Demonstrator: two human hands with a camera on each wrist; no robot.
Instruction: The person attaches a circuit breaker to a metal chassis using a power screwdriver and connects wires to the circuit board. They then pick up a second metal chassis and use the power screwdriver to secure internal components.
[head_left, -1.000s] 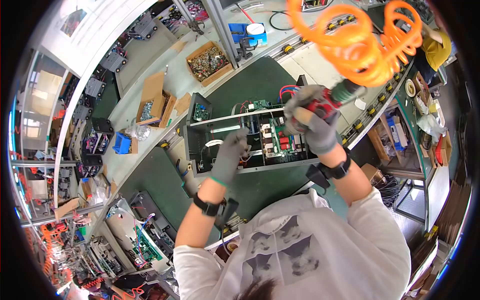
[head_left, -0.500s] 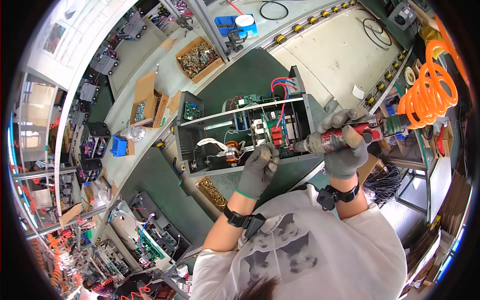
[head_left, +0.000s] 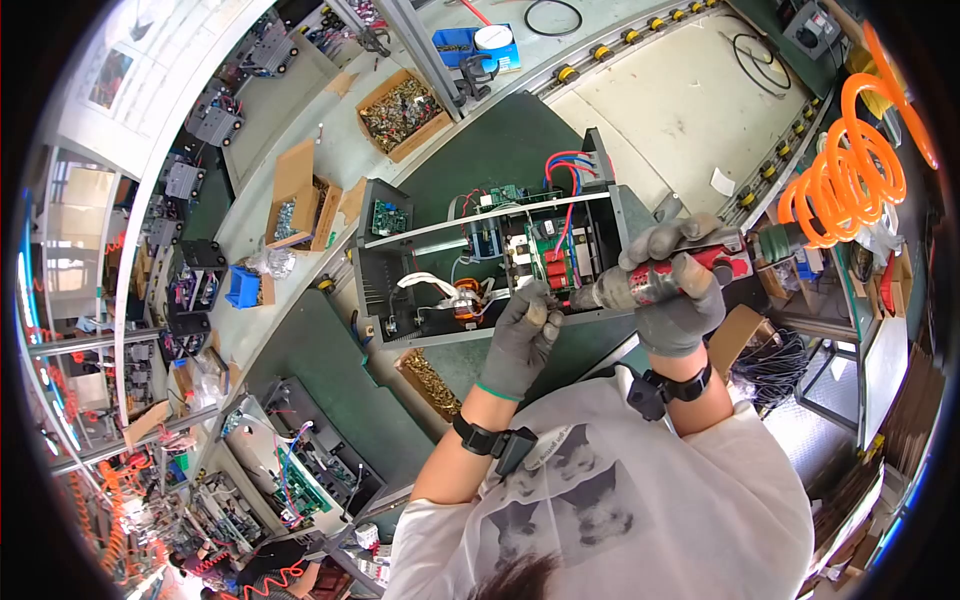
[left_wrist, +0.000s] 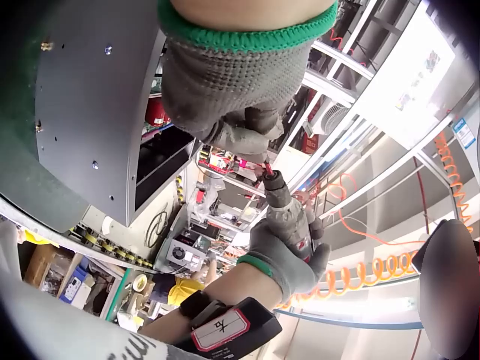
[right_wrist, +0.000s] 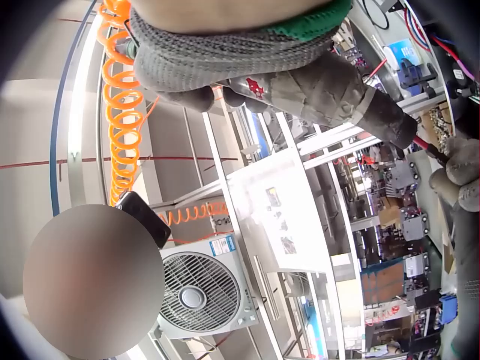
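Note:
In the head view, a dark metal case (head_left: 475, 335) lies with its side toward the ceiling open. It contains a green circuit board (head_left: 548, 240) and a copper-wound coil (head_left: 466, 299). My gloved right hand (head_left: 682, 325) grips a red and grey air screwdriver (head_left: 612, 290) over the case's right end, the tool lying nearly level. Over the near wall, the curled fingers of my gloved left hand (head_left: 518, 350) pinch at the tip of its bit. The left wrist view shows the red bit (left_wrist: 268, 170) meeting those fingertips; any screw there is hidden by the glove.
An orange coiled hose (head_left: 850, 185) runs from the screwdriver to the upper right. A carton of brass-coloured screws (head_left: 430, 385) sits near the case's front. Beyond stand a carton of small parts (head_left: 402, 112), a blue bin (head_left: 242, 287) and a roller track (head_left: 600, 52).
My left hand has moved right from over the case's left half to the bit. My right hand has lowered the screwdriver and levelled it, its bit now at the left fingers.

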